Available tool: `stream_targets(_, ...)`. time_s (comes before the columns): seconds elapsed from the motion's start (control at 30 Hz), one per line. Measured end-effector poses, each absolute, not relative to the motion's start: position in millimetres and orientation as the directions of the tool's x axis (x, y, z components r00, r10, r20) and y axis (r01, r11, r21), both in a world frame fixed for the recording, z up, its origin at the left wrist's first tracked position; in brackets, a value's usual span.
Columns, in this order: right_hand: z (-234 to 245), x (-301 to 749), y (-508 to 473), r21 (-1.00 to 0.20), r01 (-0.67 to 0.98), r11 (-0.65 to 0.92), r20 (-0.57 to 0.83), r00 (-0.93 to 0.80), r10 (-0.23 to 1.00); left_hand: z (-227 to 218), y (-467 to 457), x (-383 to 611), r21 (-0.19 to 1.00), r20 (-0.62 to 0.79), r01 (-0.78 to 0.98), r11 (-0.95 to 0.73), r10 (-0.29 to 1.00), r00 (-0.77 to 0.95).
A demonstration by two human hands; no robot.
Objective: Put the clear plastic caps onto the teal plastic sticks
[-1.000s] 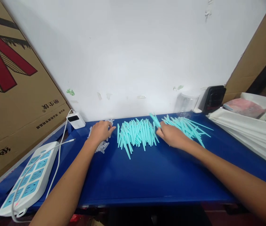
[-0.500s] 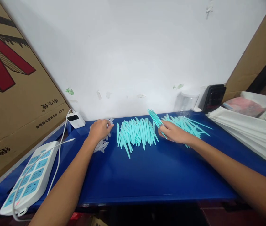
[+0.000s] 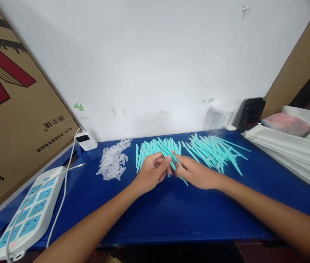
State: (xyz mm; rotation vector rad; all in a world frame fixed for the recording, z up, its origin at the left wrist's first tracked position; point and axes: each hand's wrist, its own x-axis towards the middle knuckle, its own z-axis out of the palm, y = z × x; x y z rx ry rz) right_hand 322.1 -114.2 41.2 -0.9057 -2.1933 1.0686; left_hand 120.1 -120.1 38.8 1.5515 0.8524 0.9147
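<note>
My right hand (image 3: 195,171) is closed around a small bundle of slim turquoise plastic sticks (image 3: 161,147), tilted with their far ends up to the left. My left hand (image 3: 152,168) meets it above the table's middle, its thumb and fingers pinched against the bundle. Whatever those left fingers hold is hidden. Behind both hands lies a pile of turquoise sticks (image 3: 147,148), partly covered by them. A second, looser pile of turquoise sticks (image 3: 217,151) spreads to the right. Left of my hands is a heap of small clear, leaf-shaped plastic pieces (image 3: 113,160).
A white power strip (image 3: 26,215) with a cable and a small white device (image 3: 87,140) are at the left, beside a large cardboard box (image 3: 15,109). A clear jar (image 3: 219,118), a black object (image 3: 250,113) and white trays (image 3: 289,153) stand right on the blue tabletop (image 3: 176,212).
My left hand has moved right, from the clear pieces to the bundle. My right hand has drawn the bundle slightly left and nearer, uncovering more of the right pile.
</note>
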Motion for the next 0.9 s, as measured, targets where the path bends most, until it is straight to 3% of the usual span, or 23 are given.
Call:
stream_targets(0.13, 42.4, 317.7, -118.5, -0.859, 0.299, 0.416, 0.129, -0.659, 0.741, 35.3, -121.8, 123.1, 0.998, 0.060, -0.032, -0.052, 0.910, 0.410)
stream_targets(0.3, 43.5, 313.4, -122.2, -0.955, 0.236, 0.178, -0.017, -0.646, 0.763, 29.4, -119.4, 124.9, 0.994, 0.082, -0.096, -0.048, 0.919, 0.385)
stream_targets(0.67, 26.5, 307.9, -126.4, -0.960, 0.134, 0.244, 0.135, -0.544, 0.828, 29.9, -116.0, 122.7, 0.995, 0.075, 0.050, -0.087, 0.975, 0.208)
stream_targets(0.73, 27.7, 313.6, -120.2, -0.945, 0.160, 0.284, 0.171, -0.495, 0.852, 32.3, -108.2, 115.4, 0.987, 0.087, 0.121, -0.108, 0.982, 0.164)
stream_targets(0.8, 31.2, 323.3, -111.3, -0.916, 0.244, 0.318, 0.189, -0.437, 0.879, 38.4, -94.3, 97.9, 0.934, 0.191, 0.296, -0.200, 0.980, 0.060)
stream_targets(0.9, 37.5, 341.1, -95.6, -0.872, 0.363, 0.329, 0.210, -0.330, 0.920, 49.7, -65.8, 53.9, 0.604, 0.468, 0.756, -0.253, 0.880, -0.079)
